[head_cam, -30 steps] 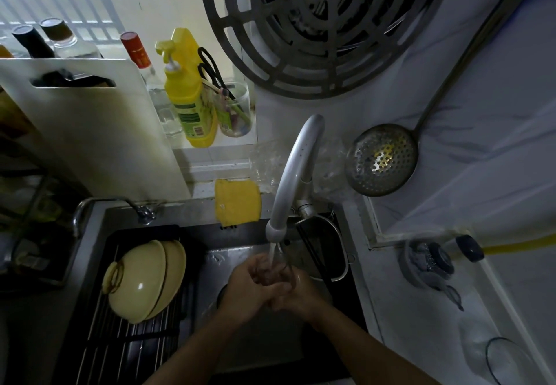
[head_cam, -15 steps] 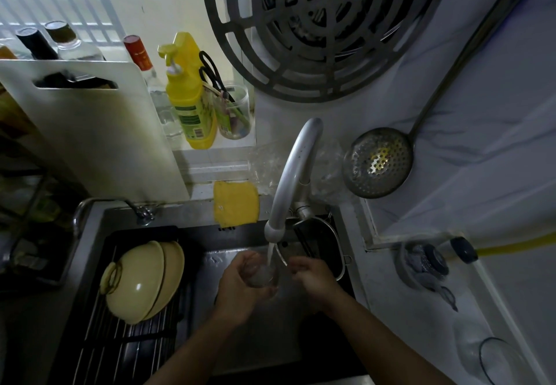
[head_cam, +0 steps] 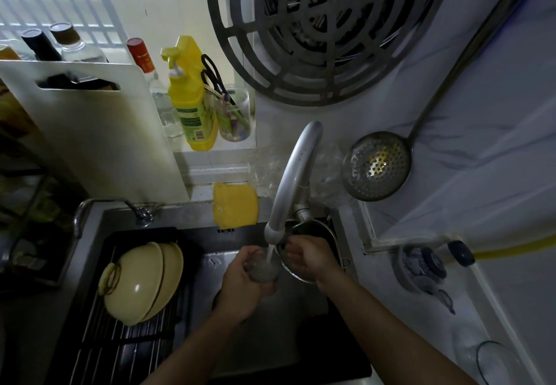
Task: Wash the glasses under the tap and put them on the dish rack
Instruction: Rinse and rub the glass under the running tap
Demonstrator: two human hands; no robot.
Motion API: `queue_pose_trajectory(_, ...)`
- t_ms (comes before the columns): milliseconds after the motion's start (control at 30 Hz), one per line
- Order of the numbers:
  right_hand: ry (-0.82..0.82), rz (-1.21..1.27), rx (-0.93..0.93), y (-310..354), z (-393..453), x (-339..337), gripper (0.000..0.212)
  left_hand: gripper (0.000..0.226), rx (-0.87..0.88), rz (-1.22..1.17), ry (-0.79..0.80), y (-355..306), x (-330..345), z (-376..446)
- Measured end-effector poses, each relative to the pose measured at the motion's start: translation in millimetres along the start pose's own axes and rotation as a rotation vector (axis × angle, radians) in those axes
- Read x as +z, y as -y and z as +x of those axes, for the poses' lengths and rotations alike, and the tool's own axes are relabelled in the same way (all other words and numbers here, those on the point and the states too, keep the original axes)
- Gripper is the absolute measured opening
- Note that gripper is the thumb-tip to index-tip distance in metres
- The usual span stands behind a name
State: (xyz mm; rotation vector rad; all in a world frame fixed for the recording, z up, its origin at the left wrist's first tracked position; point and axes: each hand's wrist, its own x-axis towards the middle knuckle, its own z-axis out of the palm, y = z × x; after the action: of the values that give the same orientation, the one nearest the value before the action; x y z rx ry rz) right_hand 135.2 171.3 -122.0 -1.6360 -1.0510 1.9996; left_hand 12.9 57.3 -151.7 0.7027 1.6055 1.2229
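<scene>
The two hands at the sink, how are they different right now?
The left hand is wrapped around a glass under the tap; the right hand holds nothing. The left fingers are curled, the right ones loosely open. Both hands are over the sink.

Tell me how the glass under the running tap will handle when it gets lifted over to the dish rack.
The glass is wet from the stream off the tap, so it is probably slippery in the left hand. It looks thin and clear, so likely fragile against the metal sink. Water seems to be filling it, so it may feel heavier until emptied. The right hand is open beside it.
</scene>
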Motion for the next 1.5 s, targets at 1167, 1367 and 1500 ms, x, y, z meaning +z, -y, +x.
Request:
queue_pose_trajectory(1167, 0.572, -0.135, 0.084, -21, -31, 20, 0.056, 0.037, -0.272, 0.117, 0.212, -22, -21, -14)
queue_pose_trajectory(1367, 0.449, -0.254, 0.016, -27, -22, 19, 0.044, 0.070, -0.526, 0.000, 0.302, -16, -24, -17)
queue_pose_trajectory(1500, 0.447, -0.219, 0.133, -31, -21, 15, 0.044, 0.066, -0.152, 0.553, 0.333, -3, -19, -11)
